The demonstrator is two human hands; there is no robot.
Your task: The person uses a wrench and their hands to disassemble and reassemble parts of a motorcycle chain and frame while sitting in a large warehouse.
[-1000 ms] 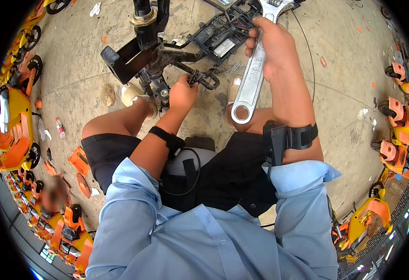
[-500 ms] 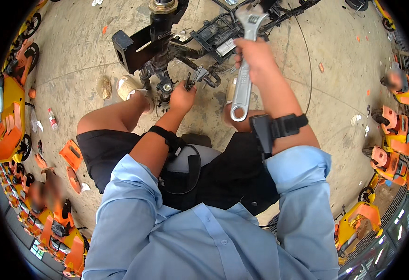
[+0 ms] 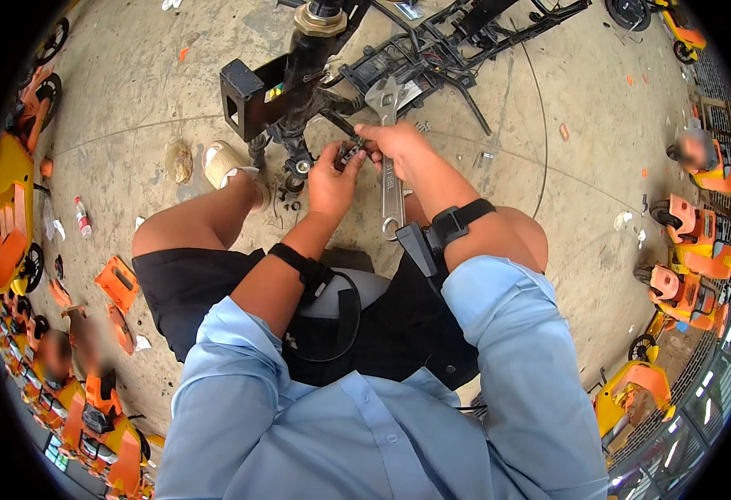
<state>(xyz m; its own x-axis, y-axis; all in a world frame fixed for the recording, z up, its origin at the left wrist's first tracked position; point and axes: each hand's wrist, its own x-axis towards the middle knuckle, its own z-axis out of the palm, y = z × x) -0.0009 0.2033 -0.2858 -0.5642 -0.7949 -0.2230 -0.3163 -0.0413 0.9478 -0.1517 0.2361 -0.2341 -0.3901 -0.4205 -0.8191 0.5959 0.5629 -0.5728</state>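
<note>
Wrench [image 3: 392, 200] lies gripped along the right hand [image 3: 400, 148], apparently leaving fingertips [image 3: 365, 131] free beside the part [image 3: 350, 153] the left hand [image 3: 330, 185] pinches.

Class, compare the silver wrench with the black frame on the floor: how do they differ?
The wrench is silver; the frame is black. The wrench is one slim tool; the frame is a larger assembly of bars. The wrench is in the right hand; the frame lies on the floor. Both look metallic.
</note>
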